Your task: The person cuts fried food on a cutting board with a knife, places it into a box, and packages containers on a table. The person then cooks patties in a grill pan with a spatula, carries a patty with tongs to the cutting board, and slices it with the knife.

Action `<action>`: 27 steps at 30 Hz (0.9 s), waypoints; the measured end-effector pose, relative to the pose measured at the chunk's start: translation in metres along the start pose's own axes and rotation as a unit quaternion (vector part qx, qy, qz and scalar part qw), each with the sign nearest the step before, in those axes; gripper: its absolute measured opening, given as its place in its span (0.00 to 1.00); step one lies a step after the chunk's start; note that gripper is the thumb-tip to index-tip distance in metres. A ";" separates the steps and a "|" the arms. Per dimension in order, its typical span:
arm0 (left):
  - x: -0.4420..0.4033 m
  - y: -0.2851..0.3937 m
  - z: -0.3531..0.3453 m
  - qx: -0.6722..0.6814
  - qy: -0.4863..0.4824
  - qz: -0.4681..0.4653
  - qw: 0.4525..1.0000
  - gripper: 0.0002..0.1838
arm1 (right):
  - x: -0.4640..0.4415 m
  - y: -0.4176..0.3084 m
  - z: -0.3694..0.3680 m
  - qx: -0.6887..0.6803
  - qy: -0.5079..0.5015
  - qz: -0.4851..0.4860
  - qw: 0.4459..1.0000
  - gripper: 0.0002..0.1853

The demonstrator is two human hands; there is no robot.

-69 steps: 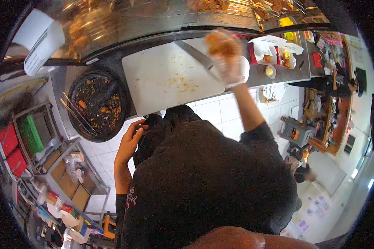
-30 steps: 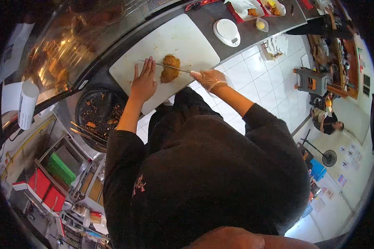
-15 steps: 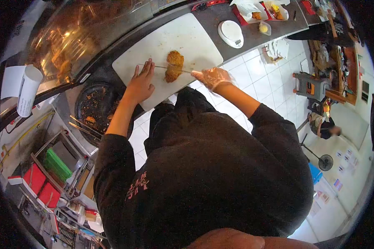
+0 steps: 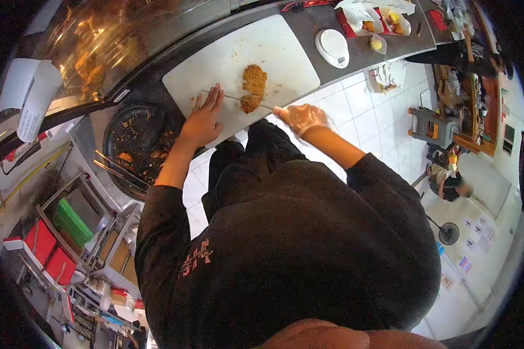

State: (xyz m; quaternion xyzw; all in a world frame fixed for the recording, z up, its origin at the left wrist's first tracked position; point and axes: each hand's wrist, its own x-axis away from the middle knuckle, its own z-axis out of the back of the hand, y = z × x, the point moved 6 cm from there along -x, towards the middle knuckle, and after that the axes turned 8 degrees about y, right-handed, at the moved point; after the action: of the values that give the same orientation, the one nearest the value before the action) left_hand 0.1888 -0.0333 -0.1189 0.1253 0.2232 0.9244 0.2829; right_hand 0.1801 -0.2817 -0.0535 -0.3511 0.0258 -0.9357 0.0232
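Note:
A browned, breaded piece of food (image 4: pixel 254 80) lies on the white cutting board (image 4: pixel 204 68), with cut lines across it. The knife (image 4: pixel 233 98) crosses its lower part, edge-on to the view. My right hand (image 4: pixel 304 118), in a clear plastic glove, is closed round the knife's handle at the board's near right edge. Bare and with fingers spread, my left hand (image 4: pixel 204 117) rests at the knife's far end, over the left part of the board. Whether its fingers press on the blade is hard to tell.
A round black pan (image 4: pixel 135 131) with crumbs and tongs (image 4: pixel 119 172) stands left of the board. Right of it are a white scale (image 4: pixel 332 48), open food boxes (image 4: pixel 365 21) and a small cup (image 4: pixel 378 45). Another person (image 4: pixel 449 185) is far right. A glass display (image 4: pixel 93 52) borders the counter.
The food came onto the board, and my right hand took hold of the knife. My left hand moved up onto the board. Lately the knife shifted toward the food's near end, and cuts now show.

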 end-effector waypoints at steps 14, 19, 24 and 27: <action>-0.063 -0.002 0.016 -0.039 0.059 -0.002 0.998 0.46 | -0.030 0.032 0.023 -0.041 0.066 -0.023 0.997 0.42; -0.079 -0.005 -0.011 -0.076 0.032 0.036 0.996 0.48 | -0.084 0.062 -0.034 0.018 0.167 0.021 0.986 0.36; -0.076 -0.008 -0.001 -0.073 0.013 0.042 0.996 0.51 | -0.071 0.050 -0.003 -0.008 0.127 0.046 0.991 0.37; -0.076 -0.013 0.006 -0.022 0.041 0.032 0.998 0.48 | -0.065 0.045 0.021 0.037 0.087 0.049 0.994 0.34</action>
State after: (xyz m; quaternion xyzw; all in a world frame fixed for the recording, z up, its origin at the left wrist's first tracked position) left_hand 0.2586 -0.0659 -0.1284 0.0882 0.2098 0.9420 0.2467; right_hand 0.2434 -0.3230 -0.0833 -0.2651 0.0101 -0.9608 0.0799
